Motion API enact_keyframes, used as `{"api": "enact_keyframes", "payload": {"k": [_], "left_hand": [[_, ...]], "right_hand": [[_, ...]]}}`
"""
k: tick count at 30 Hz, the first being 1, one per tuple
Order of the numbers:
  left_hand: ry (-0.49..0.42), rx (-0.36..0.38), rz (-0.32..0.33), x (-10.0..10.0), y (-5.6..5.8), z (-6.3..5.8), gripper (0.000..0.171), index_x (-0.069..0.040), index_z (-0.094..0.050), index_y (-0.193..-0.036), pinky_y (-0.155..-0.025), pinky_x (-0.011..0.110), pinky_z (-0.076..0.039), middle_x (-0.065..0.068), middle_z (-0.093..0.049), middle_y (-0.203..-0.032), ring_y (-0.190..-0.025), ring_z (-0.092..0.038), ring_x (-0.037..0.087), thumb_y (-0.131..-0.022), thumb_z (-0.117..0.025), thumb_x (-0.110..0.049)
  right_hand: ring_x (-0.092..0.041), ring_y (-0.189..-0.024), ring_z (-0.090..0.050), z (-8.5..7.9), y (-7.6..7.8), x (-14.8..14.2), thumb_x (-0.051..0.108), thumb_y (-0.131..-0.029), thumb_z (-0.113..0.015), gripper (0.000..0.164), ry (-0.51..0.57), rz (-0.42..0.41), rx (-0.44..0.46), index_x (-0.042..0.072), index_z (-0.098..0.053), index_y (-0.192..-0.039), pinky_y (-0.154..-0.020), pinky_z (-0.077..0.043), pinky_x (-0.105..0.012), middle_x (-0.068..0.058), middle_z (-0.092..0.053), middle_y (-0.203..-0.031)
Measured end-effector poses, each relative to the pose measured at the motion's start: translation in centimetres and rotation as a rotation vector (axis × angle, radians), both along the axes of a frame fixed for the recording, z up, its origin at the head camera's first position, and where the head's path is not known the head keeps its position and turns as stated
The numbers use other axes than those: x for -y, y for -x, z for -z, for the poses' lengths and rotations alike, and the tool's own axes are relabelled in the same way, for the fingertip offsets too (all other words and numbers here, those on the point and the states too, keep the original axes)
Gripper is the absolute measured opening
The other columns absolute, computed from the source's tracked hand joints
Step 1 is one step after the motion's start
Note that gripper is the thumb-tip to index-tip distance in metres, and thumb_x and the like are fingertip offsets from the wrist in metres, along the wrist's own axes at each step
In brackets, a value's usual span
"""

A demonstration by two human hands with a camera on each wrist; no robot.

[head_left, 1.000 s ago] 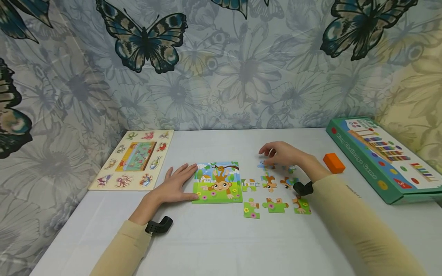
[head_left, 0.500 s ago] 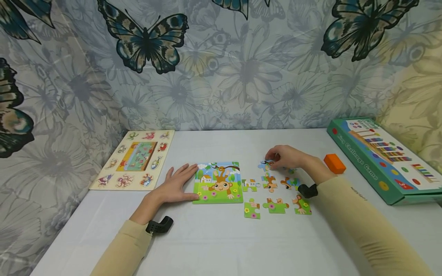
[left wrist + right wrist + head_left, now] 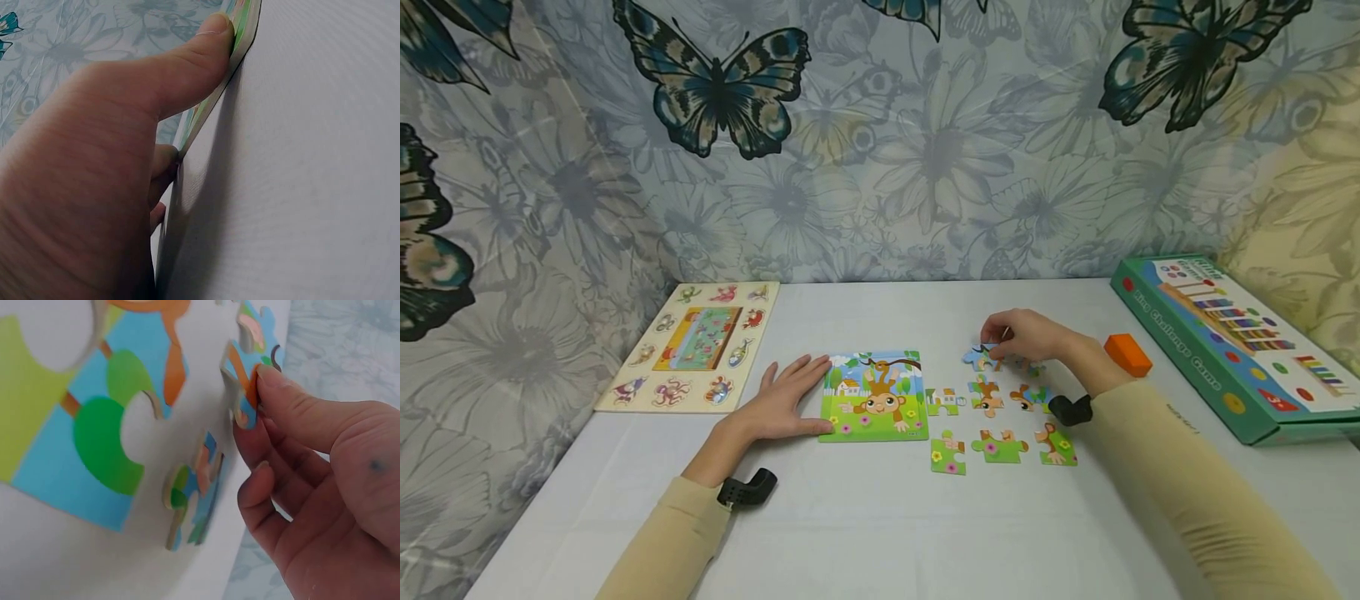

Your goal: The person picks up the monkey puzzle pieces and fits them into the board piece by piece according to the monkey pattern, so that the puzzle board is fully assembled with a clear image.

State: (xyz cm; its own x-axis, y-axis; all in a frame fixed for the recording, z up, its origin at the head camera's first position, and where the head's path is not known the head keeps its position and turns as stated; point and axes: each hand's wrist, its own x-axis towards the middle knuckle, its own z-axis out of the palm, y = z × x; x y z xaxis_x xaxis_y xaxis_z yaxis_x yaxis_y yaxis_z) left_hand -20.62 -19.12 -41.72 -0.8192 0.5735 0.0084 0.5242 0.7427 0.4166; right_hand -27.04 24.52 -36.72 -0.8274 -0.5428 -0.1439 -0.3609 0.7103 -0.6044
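My left hand point(image 3: 781, 408) lies with spread fingers along the left edge of a square monkey picture board point(image 3: 874, 398). Its thumb point(image 3: 209, 53) touches the board's edge in the left wrist view. At the top of a group of loose pieces, my right hand point(image 3: 1030, 336) pinches a blue puzzle piece point(image 3: 244, 381) with brown markings between thumb and fingers. Part of that piece is hidden behind the fingers. Beneath the hand is another blue-green piece point(image 3: 197, 487), mostly covered in the head view.
Several jigsaw pieces lie in rows right of the board, among them a green flower piece point(image 3: 1000, 447) and a monkey-face piece point(image 3: 986, 397). An animal board point(image 3: 643, 392) lies back left. An orange block point(image 3: 1127, 356) and a green game box point(image 3: 1240, 350) stand at right.
My right hand has moved slightly right and closed its fingertips on the top blue puzzle piece, which has shifted a little. My left hand stays on the board's edge.
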Motion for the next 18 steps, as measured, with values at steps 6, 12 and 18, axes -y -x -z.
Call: {"api": "enact_keyframes", "payload": {"k": [6,12,18], "left_hand": [[-0.005,-0.004,0.002,-0.1,0.0,0.0,0.101,-0.007,-0.030,-0.160,-0.112,0.069,0.001,0.008,-0.027,-0.165,-0.152,-0.016,0.034,-0.083,-0.075,-0.056],[-0.010,-0.010,0.008,0.0,0.1,0.1,0.101,-0.007,-0.031,-0.160,-0.112,0.070,0.001,0.009,-0.027,-0.165,-0.152,-0.016,0.035,-0.083,-0.075,-0.055],[-0.004,-0.010,0.010,0.1,0.1,0.2,0.101,-0.007,-0.030,-0.160,-0.112,0.070,0.002,0.009,-0.027,-0.165,-0.152,-0.016,0.034,-0.083,-0.075,-0.056]], "right_hand": [[-0.023,-0.076,-0.055,-0.6,0.2,-0.3,0.006,-0.099,-0.065,0.014,0.039,-0.044,-0.013,0.000,-0.070,-0.110,-0.066,-0.048,-0.037,-0.007,-0.061,-0.092],[-0.023,-0.083,-0.058,-0.8,0.5,0.9,0.008,-0.100,-0.064,0.014,0.059,-0.042,-0.008,0.003,-0.071,-0.111,-0.071,-0.049,-0.037,-0.006,-0.064,-0.097],[-0.025,-0.086,-0.062,-0.8,0.6,3.6,0.005,-0.100,-0.063,0.014,0.117,-0.088,0.014,0.001,-0.070,-0.111,-0.076,-0.051,-0.043,-0.008,-0.064,-0.096]]}}
